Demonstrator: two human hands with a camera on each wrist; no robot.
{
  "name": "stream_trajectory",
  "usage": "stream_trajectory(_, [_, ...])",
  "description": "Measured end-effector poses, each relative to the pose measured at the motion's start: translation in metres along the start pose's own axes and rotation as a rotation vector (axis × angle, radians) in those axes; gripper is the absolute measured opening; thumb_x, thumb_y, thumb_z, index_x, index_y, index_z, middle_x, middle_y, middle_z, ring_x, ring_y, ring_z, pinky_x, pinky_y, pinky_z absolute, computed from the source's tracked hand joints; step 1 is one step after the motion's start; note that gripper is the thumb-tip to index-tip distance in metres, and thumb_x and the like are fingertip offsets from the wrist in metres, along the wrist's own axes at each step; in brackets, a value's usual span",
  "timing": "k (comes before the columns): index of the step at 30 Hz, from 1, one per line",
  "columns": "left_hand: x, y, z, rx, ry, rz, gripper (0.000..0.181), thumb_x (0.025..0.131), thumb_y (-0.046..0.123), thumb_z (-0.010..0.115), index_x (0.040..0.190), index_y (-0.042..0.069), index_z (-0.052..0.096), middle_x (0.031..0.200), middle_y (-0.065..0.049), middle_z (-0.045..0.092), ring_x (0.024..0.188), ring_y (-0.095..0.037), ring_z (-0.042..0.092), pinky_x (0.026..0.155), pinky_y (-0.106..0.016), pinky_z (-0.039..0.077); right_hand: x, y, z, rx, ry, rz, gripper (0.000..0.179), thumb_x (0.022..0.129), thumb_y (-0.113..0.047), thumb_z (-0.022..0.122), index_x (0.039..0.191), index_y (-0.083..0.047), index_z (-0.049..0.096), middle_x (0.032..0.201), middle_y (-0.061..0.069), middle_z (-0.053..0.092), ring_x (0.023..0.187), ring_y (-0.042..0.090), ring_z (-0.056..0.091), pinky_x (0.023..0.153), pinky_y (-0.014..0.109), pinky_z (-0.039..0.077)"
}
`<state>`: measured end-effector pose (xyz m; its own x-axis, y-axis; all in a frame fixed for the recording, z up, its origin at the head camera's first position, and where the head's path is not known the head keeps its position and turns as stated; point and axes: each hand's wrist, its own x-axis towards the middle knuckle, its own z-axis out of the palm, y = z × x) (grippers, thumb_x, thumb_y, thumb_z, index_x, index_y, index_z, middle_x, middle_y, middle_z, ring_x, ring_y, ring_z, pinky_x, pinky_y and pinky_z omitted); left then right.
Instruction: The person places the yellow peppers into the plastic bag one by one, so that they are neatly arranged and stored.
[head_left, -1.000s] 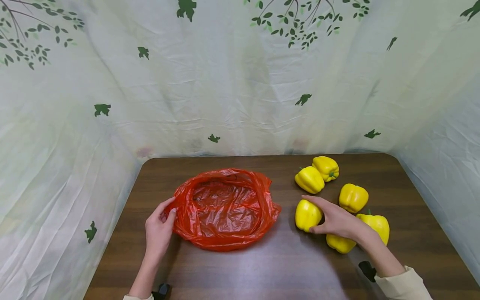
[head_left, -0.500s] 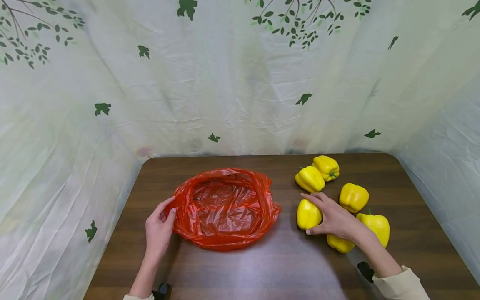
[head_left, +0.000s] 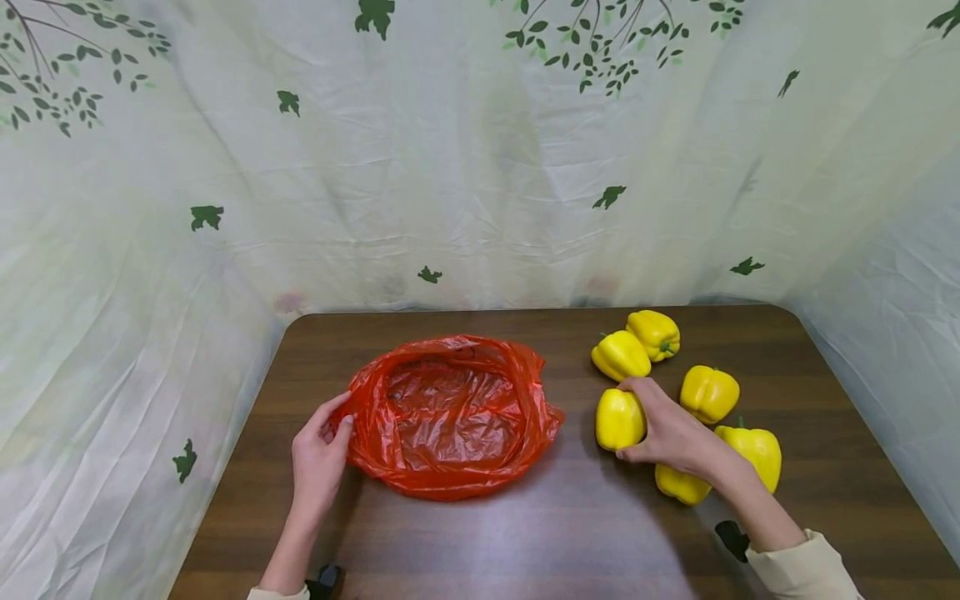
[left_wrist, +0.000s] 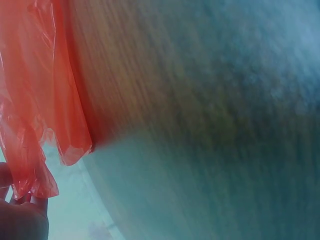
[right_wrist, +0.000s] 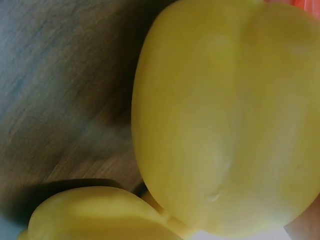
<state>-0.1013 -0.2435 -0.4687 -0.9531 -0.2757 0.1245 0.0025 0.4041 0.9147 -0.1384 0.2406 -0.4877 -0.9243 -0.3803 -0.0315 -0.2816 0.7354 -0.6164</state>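
Note:
A red plastic bag [head_left: 457, 417] lies on the brown table with its mouth spread wide towards the camera. My left hand [head_left: 318, 454] pinches the bag's left edge between thumb and fingers; the left wrist view shows the thin red film [left_wrist: 30, 90] hanging at the fingertips. On the right, my right hand [head_left: 667, 425] grips a yellow bell pepper [head_left: 620, 419], thumb at its near side and fingers at its far side. That pepper [right_wrist: 225, 120] fills much of the right wrist view, with a second one [right_wrist: 100, 215] below it.
Behind the held pepper sit two more yellow peppers [head_left: 621, 356], side by side. Another pepper [head_left: 708, 394] lies to the right of the hand, and two others [head_left: 753, 454] show partly behind the forearm. A printed white curtain [head_left: 480, 167] surrounds the table [head_left: 525, 550].
My right hand has closed its fingers in around the pepper and shifted it slightly right and away from me. The left hand and the bag have stayed in place.

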Motion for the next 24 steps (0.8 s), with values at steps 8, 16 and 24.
stream_trajectory(8, [0.001, -0.002, 0.001, 0.012, -0.007, 0.004, 0.036, 0.097, -0.002, 0.056, 0.133, 0.003, 0.060, 0.132, -0.020, 0.058, 0.105, -0.037, 0.061, 0.077, -0.012, 0.051, 0.000, -0.003, -0.004, -0.024, 0.026, 0.024, 0.097, 0.066, -0.030, 0.090, 0.145, -0.010, 0.037, 0.139, 0.012, 0.045, 0.113, 0.028, 0.049, 0.095, 0.052, 0.045])
stream_trajectory(16, [0.009, -0.027, 0.002, -0.023, 0.010, -0.025, 0.037, 0.098, 0.002, 0.058, 0.133, 0.012, 0.061, 0.132, -0.012, 0.059, 0.101, -0.030, 0.063, 0.077, -0.015, 0.052, -0.001, -0.004, -0.006, -0.019, 0.063, 0.021, 0.095, 0.068, -0.033, 0.089, 0.146, -0.012, 0.038, 0.142, 0.010, 0.046, 0.117, 0.029, 0.049, 0.098, 0.056, 0.043])
stream_trajectory(24, [0.010, -0.039, 0.002, -0.025, 0.026, 0.027, 0.036, 0.098, 0.007, 0.060, 0.132, 0.017, 0.063, 0.130, -0.009, 0.061, 0.096, -0.026, 0.064, 0.077, -0.016, 0.053, -0.004, -0.007, -0.003, 0.041, 0.107, 0.026, 0.096, 0.069, -0.036, 0.090, 0.146, -0.017, 0.037, 0.139, 0.008, 0.046, 0.111, 0.026, 0.051, 0.093, 0.053, 0.047])
